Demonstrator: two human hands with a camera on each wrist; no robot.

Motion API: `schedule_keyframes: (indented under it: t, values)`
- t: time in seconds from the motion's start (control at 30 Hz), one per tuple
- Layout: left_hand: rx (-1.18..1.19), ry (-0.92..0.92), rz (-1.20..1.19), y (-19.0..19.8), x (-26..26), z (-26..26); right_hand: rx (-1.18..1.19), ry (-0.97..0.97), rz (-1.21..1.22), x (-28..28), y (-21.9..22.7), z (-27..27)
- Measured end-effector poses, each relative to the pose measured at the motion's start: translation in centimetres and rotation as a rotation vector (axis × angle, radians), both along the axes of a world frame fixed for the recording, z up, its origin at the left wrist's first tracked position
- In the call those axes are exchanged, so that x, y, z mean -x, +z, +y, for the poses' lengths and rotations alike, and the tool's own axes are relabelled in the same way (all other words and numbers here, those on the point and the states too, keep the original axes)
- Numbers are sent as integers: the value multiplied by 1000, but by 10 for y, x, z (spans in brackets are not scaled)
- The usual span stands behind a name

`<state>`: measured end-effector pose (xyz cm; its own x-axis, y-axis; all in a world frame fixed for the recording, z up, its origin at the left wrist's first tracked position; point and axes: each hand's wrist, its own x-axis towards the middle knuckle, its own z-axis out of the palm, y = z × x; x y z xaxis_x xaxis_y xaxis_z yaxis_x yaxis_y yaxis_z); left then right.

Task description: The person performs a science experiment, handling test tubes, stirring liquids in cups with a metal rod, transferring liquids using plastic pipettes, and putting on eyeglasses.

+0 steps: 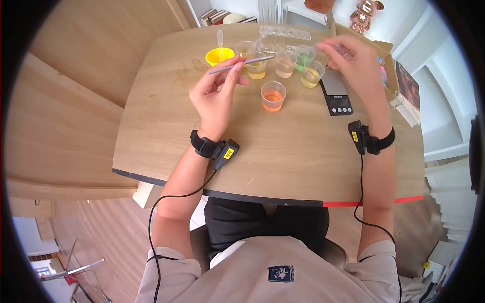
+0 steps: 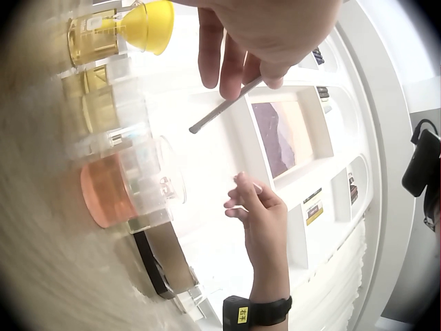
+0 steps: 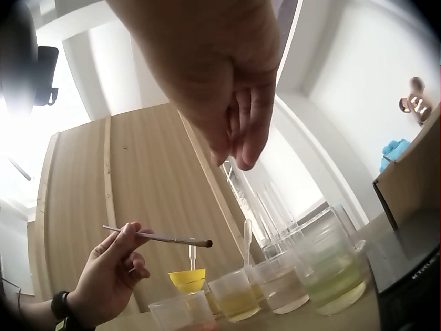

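My left hand [image 1: 216,98] pinched a slim brush [image 1: 255,60] near the cups [image 1: 273,97]. My right hand [image 1: 356,63] hung near the scale [image 1: 337,98], fingers bent; I cannot tell whether it held anything.

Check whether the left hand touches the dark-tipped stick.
Touching. Right wrist view: left hand pinches the stick between thumb and fingers.

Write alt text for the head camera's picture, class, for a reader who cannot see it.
A person's left hand holds a slender grey brush over a brown wooden table, the right hand raised opposite. Clear plastic cups of orange, yellow and green liquid stand between them beside a flat black digital scale.
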<state>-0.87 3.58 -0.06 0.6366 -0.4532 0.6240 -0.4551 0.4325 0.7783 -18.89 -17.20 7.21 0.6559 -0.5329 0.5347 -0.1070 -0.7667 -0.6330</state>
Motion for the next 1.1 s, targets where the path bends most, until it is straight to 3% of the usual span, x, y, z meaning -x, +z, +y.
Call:
schedule_keyframes:
  t: [0.17,0.27,0.33,0.37,0.43,0.63,0.83,1.03,1.1]
  values:
    - [15,-4,-6,1,-1,-1,-85,1,8,4,4,0]
    - [18,-9,-7,-1,0,0,12,53,10,5,3,-5]
    - [29,-18,-18,1,0,0,257,32,-64,3,2,-10]
    - [26,-18,-9,1,1,0,262,30,-67,6,3,-9]
    - [30,-25,-6,3,2,-1,42,-8,124,13,10,-1]
    - [45,-36,4,4,4,-2,-66,-12,151,16,22,10]
    - [72,-45,-1,10,1,2,221,80,84,17,16,-5]
    - [88,-25,71,27,-1,7,69,76,88,21,19,0]
    - [39,-27,36,23,-6,7,136,72,77,19,16,-2]
